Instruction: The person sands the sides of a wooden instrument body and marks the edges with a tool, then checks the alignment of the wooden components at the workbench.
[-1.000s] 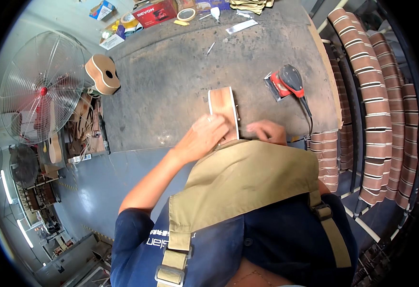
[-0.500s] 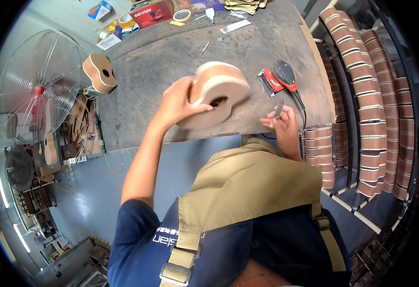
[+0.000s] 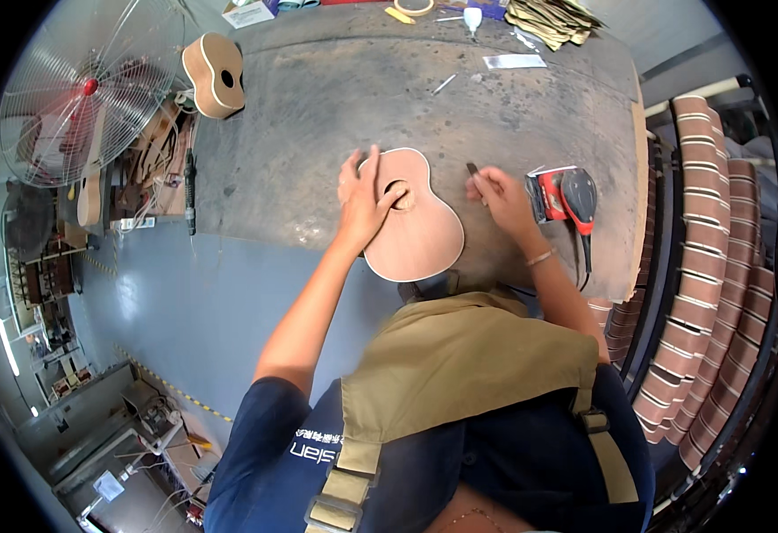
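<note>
An unfinished ukulele body (image 3: 417, 238) of pale wood lies face up at the near edge of the worktable, its round sound hole showing. My left hand (image 3: 364, 211) grips its left side at the waist, with the thumb at the sound hole and the fingers along the edge. To the right of the body, my right hand (image 3: 506, 202) is closed on a small flat blade (image 3: 472, 169), whose dark tip sticks out past the fingers. The blade is apart from the wood.
A red and black sander (image 3: 568, 197) with a cord sits right of my right hand. Another small body (image 3: 215, 76) stands at the table's far left, near a large fan (image 3: 90, 87). Sandpaper sheets (image 3: 552, 21) lie at the back. Striped brown curved pieces (image 3: 704, 195) hang at right.
The ukulele body, tilted up in my left hand before, now lies face up on the table. My right hand has moved forward beside it with the blade. The view has shifted.
</note>
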Tool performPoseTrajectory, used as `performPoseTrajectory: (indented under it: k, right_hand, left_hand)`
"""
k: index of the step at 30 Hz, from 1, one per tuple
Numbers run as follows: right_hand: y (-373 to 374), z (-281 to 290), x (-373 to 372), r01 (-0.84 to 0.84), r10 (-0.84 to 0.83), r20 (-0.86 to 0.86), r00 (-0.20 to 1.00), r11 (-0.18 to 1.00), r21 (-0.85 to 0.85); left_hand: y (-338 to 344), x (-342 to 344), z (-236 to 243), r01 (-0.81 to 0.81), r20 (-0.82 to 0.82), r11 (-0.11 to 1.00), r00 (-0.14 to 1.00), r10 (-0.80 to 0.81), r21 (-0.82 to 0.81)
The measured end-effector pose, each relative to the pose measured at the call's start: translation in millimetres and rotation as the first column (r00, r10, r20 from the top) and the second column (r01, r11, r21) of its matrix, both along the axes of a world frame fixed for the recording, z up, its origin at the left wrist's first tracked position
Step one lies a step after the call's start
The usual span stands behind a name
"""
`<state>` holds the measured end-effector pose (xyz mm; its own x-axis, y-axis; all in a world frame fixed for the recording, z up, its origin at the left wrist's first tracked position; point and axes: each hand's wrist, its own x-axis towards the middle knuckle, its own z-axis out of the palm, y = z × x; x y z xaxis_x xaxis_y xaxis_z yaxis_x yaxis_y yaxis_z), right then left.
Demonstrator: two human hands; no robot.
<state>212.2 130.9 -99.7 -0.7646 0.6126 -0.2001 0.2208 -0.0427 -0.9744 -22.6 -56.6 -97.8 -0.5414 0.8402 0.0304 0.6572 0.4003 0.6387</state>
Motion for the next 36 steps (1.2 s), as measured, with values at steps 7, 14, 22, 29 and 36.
performPoseTrajectory:
  k: [7, 14, 22, 29, 36]
  right_hand:
    - [56, -30, -102, -0.183, 0.200, -0.113, 0.973, 0.973, 0.143]
    - [49, -50, -141, -0.304, 0.369, -0.096, 0.924, 0.865, 0.400]
    - [-3, -47, -77, -0.062, 0.083, -0.028, 0.996, 0.895, 0.442]
    - [-14, -33, -32, -0.284, 0.322, -0.058, 0.945, 0.897, 0.339]
    - [-81, -10, 37, 0.015, -0.015, -0.003, 1.000, 0.919, 0.394]
  left_hand:
    - [23, -22, -11, 0.133, 0.119, 0.989, 0.983, -0.139, 0.059]
    - [23, -18, -12, 0.079, 0.104, 0.993, 0.991, -0.088, 0.083]
    - [23, -15, -8, 0.088, 0.090, 0.992, 0.991, -0.096, 0.087]
    - [21, -15, -15, 0.118, 0.019, 0.984, 0.992, -0.122, 0.135]
    - [19, -17, -28, 0.100, -0.069, 0.984, 0.993, -0.090, 0.149]
